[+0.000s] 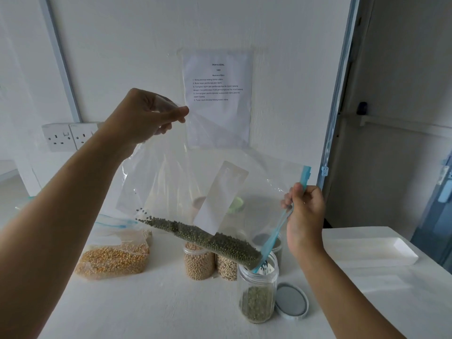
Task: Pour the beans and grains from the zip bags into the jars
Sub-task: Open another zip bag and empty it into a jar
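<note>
A large clear zip bag point(176, 177) with a blue zip strip hangs tilted over the table. My left hand point(146, 116) pinches its raised bottom corner. My right hand point(304, 209) grips the blue zip edge at the mouth. Green beans point(208, 237) lie along the bag's lower edge and run down into the open clear jar point(258, 289), which is partly filled with green beans. The bag's mouth corner rests in the jar's opening. The jar's grey lid point(291, 300) lies flat on the table to its right.
Two filled jars of pale beans point(198, 264) and grains point(226, 267) stand behind the open jar, with another jar point(277, 243) further back. A zip bag of yellow corn point(112, 258) lies at the left. A white tray point(371, 250) sits on the right. Wall sockets point(68, 137) are on the left.
</note>
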### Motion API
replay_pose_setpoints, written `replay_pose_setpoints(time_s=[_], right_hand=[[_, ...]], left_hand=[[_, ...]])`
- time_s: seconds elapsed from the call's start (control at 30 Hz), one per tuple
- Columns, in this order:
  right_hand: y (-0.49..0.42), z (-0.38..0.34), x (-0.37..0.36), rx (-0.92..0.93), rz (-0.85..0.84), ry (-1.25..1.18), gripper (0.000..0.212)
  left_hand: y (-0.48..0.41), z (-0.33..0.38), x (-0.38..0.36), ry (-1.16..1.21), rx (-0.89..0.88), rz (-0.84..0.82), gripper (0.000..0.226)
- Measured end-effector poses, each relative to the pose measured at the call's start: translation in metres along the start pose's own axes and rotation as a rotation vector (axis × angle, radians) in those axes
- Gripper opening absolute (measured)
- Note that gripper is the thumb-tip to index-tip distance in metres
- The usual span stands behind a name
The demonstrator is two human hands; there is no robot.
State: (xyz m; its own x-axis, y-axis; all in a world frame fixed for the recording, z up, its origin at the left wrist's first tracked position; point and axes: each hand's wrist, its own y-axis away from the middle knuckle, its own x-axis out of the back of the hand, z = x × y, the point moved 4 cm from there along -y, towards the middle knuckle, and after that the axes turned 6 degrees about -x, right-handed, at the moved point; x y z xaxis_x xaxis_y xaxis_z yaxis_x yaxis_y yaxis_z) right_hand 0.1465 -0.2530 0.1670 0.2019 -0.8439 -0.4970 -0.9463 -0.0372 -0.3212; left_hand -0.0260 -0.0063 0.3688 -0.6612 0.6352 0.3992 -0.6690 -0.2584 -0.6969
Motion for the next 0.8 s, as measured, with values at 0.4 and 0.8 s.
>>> replay_pose_setpoints(time_s=[0.4,0.8], right_hand=[[0.002,0.007,0.004,0.068,0.035,0.075,0.025],[0.002,0.008,0.005,0.063,0.038,0.088,0.025]], left_hand=[[-0.002,0.001,-0.016,-0.031,-0.026,-0.001,0.029],[-0.003,-0.006,-0.014,-0.061,0.032,0.009,0.032]])
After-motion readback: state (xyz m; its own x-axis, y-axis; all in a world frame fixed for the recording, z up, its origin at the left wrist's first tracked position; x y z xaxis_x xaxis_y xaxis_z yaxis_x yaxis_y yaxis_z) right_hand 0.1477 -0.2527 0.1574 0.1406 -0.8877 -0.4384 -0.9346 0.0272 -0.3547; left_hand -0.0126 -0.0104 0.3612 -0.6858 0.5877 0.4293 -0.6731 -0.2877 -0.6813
